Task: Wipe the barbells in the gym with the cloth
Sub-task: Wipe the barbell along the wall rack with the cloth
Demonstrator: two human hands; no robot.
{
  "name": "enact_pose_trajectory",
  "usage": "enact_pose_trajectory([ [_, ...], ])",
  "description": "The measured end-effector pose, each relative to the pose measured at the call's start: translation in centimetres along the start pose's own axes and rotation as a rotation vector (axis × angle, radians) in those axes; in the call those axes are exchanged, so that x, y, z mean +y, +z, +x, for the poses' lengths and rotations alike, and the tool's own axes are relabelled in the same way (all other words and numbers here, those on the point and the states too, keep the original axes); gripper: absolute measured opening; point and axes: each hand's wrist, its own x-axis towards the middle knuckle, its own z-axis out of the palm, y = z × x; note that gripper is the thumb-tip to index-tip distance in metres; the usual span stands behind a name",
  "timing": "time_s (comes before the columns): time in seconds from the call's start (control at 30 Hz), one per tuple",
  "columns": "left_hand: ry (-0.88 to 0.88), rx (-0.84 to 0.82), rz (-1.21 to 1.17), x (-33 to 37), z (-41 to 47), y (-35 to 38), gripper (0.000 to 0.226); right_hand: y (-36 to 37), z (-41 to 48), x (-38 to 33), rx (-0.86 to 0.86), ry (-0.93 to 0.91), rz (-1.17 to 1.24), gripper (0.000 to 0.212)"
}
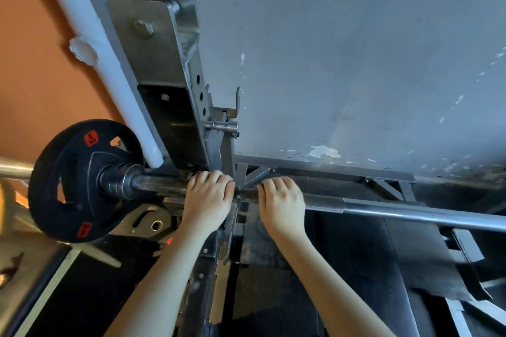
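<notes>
Hands gripped the barbell (410, 212), left hand (208, 197) and right hand (282, 200) each curled over it, either side of the rack upright (175, 44). Palms hid whatever lay beneath; both bar ends ran out of frame.

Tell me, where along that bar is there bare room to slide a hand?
Roomiest: the bare barbell shaft from the right hand out to the picture's right edge. A shorter bare stretch between the weight plate and the left hand. Crowded: between the hands, where the rack bracket meets the bar.
</notes>
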Motion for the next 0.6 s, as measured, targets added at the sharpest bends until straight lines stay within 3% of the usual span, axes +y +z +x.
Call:
enact_pose_trajectory([
  [0.17, 0.028, -0.027, -0.009, -0.1, -0.1, -0.2, 0.05, -1.6, -0.1, 1.0, -0.074, -0.107, -0.018, 0.034],
  [0.27, 0.006, -0.013, -0.051, 0.1, -0.2, -0.4, 0.051, -2.9, -1.2, 3.4, 0.019, -0.051, -0.059, 0.032],
  [0.37, -0.018, 0.001, -0.085, 0.2, -0.1, -0.5, 0.056, -0.8, -0.2, 0.7, 0.054, 0.025, -0.045, 0.034],
  [0.47, 0.004, -0.017, -0.089, 0.0, -0.2, -0.9, 0.058, 0.8, 1.0, -2.7, 0.007, -0.096, 0.028, 0.033],
  [0.6, 0.008, 0.014, -0.097, -0.7, -1.3, -1.2, 0.055, -1.0, -0.2, 0.5, -0.138, -0.256, 0.129, 0.034],
])
